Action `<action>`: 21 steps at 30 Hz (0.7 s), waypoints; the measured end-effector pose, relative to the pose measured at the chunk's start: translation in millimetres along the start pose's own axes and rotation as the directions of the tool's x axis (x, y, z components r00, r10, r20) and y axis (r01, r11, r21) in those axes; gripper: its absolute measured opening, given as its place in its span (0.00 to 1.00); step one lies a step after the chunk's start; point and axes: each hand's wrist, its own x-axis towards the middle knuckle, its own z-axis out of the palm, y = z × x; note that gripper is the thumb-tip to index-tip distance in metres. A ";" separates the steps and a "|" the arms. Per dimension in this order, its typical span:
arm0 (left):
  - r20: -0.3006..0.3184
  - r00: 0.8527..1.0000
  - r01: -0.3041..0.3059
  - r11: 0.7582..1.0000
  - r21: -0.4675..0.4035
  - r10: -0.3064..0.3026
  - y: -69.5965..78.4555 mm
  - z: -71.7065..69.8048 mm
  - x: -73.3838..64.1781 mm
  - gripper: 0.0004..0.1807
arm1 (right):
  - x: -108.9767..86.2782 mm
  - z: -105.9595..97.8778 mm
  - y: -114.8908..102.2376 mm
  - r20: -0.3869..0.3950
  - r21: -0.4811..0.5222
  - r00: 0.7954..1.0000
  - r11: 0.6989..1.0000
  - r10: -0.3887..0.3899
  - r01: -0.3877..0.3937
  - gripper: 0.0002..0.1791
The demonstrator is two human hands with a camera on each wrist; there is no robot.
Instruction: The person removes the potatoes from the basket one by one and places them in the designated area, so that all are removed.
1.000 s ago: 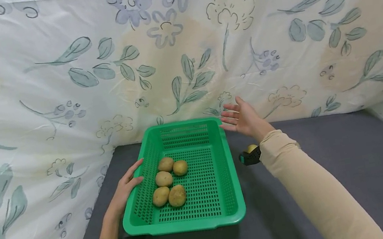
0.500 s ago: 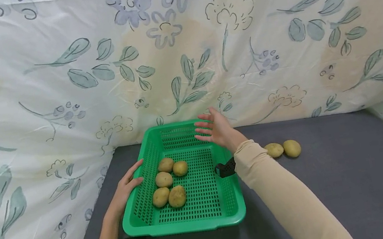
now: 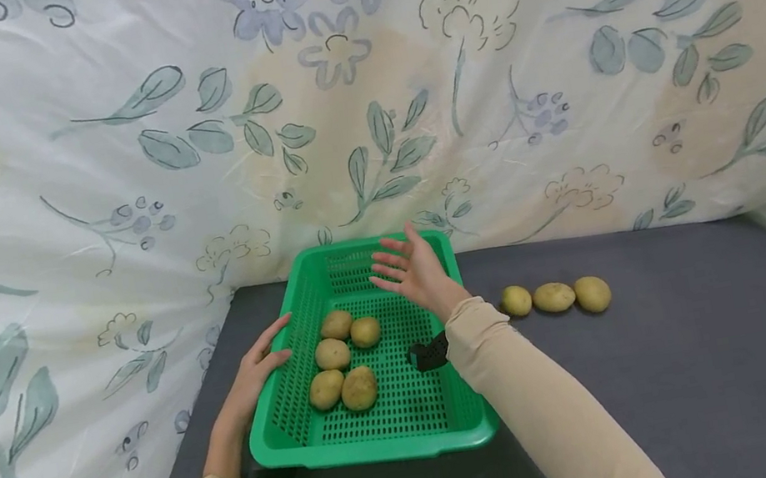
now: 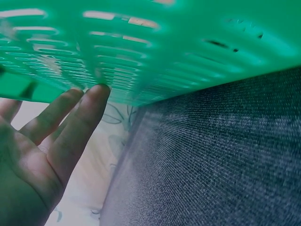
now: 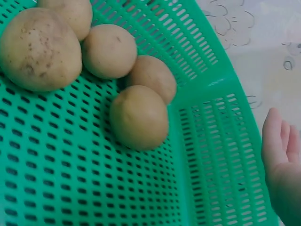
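A green slotted plastic basket (image 3: 380, 451) stands on the dark table with several potatoes (image 3: 333, 355) along its left side. My left hand (image 3: 252, 379) rests against the basket's left side, near the rim. In the left wrist view its fairly straight fingers (image 4: 77, 127) touch the slotted outer wall. Above the basket's right half, my right hand (image 3: 419, 271) hovers with fingers spread and nothing in it. The right wrist view has this hand (image 5: 282, 160) at the right edge, apart from the potatoes (image 5: 139, 117) inside the basket.
To the right of the basket, three potatoes (image 3: 554, 297) lie in a row on the dark grey table (image 3: 692, 356). A floral cloth (image 3: 361, 107) hangs behind the table and along its left side.
My right hand has moved left from beside the basket's right rim to over its inside, uncovering the three potatoes on the table. The left hand stays at the rim.
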 end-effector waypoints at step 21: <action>0.005 1.000 0.009 1.000 -0.028 -0.009 -0.6 -0.1 0.5 0.30 | 12.9 13.8 32.9 -0.058 0.141 0.995 0.986 -0.084 0.091 0.34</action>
